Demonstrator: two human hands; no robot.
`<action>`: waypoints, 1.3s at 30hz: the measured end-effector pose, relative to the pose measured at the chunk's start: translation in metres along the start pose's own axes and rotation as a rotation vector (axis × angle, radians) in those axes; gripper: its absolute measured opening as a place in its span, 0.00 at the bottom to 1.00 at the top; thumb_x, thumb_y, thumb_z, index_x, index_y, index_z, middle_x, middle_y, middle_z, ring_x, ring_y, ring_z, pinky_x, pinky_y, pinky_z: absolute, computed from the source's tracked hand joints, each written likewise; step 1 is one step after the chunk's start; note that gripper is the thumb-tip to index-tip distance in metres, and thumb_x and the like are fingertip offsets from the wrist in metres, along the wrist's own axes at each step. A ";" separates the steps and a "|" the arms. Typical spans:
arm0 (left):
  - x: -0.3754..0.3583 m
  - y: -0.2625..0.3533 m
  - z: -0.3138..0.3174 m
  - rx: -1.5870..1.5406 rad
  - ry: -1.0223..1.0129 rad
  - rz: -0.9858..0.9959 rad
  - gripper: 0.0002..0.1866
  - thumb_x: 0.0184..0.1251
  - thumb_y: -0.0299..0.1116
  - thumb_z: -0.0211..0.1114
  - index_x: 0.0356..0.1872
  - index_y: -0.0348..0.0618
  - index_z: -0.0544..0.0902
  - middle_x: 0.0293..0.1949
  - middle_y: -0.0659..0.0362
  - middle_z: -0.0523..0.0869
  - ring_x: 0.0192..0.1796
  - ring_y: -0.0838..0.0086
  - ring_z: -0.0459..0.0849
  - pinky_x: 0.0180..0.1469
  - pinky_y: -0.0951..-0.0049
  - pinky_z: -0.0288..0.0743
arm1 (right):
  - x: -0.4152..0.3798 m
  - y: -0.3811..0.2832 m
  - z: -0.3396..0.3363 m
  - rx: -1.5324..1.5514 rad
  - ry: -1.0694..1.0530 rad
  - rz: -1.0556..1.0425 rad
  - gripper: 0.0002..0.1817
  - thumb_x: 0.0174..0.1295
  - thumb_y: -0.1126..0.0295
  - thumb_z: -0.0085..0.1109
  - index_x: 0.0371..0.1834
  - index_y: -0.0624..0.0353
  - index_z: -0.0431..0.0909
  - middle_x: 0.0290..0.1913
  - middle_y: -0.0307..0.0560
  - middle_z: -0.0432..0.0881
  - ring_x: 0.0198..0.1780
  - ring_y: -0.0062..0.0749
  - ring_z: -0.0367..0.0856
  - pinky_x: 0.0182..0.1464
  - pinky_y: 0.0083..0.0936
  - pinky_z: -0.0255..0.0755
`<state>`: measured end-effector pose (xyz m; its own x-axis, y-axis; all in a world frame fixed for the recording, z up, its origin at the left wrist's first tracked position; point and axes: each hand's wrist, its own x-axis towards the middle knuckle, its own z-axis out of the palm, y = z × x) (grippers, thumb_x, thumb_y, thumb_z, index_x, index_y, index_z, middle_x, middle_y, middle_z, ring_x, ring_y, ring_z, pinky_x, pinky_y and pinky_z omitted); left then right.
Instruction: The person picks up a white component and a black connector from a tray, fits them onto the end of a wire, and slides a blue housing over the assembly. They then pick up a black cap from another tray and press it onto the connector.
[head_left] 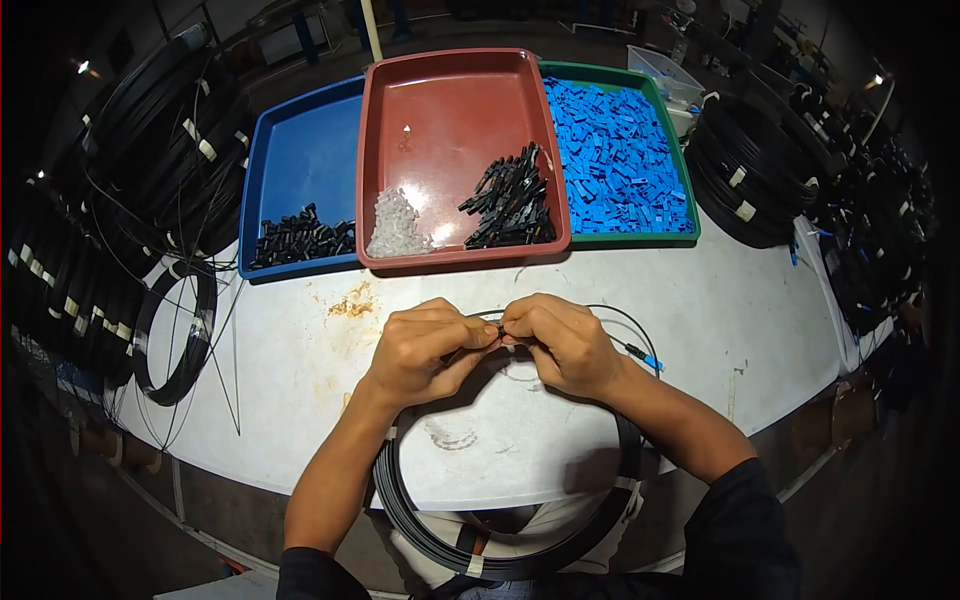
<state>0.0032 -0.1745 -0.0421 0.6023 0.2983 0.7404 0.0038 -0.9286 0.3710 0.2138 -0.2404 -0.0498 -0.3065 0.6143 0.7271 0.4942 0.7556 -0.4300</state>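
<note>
My left hand (428,350) and my right hand (562,342) meet above the middle of the table, fingertips pinched together. Between them is a small black fitting (501,331), mostly covered by the fingers. A coil of thin black cable (392,480), bound with pale tape, lies below my hands and overhangs the table's front edge. One loose end of black cable (622,312) loops out behind my right hand. Just right of that hand is a blue-tipped black cable connector (643,356).
Across the back stand a blue tray (300,160) with short black parts, a red tray (450,100) with clear and long black pieces, and a green tray (690,215) of blue connector pieces. Cable coils (755,175) are stacked at right, and more coils (180,340) at left.
</note>
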 end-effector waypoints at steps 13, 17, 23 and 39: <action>0.003 0.002 0.001 0.095 -0.017 0.112 0.09 0.47 0.15 0.79 0.27 0.36 0.88 0.30 0.51 0.92 0.29 0.66 0.91 0.34 0.72 0.83 | -0.002 0.003 -0.002 -0.035 -0.021 -0.026 0.13 0.45 0.88 0.62 0.35 0.66 0.74 0.37 0.51 0.82 0.36 0.45 0.83 0.38 0.36 0.79; 0.000 0.002 0.001 -0.042 0.017 -0.024 0.08 0.48 0.16 0.79 0.28 0.36 0.88 0.30 0.50 0.92 0.29 0.67 0.91 0.34 0.73 0.83 | 0.001 0.004 0.000 -0.069 0.016 -0.110 0.14 0.45 0.88 0.62 0.35 0.66 0.74 0.37 0.51 0.82 0.36 0.45 0.84 0.38 0.36 0.79; 0.001 0.005 0.002 -0.221 0.008 -0.321 0.08 0.48 0.16 0.79 0.29 0.36 0.89 0.30 0.50 0.92 0.30 0.67 0.91 0.35 0.73 0.83 | 0.003 -0.004 -0.008 -0.189 -0.020 -0.172 0.14 0.45 0.88 0.63 0.35 0.66 0.74 0.37 0.51 0.82 0.36 0.45 0.84 0.38 0.35 0.79; 0.001 0.001 0.001 -0.201 -0.026 -0.204 0.07 0.49 0.16 0.79 0.29 0.34 0.89 0.30 0.49 0.92 0.30 0.68 0.92 0.36 0.73 0.84 | 0.003 -0.004 -0.005 -0.222 -0.030 -0.207 0.11 0.49 0.84 0.65 0.34 0.64 0.74 0.35 0.49 0.81 0.34 0.44 0.83 0.37 0.36 0.78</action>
<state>0.0050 -0.1754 -0.0414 0.6257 0.4663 0.6253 -0.0295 -0.7870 0.6163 0.2153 -0.2431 -0.0434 -0.4418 0.4616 0.7692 0.5836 0.7991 -0.1443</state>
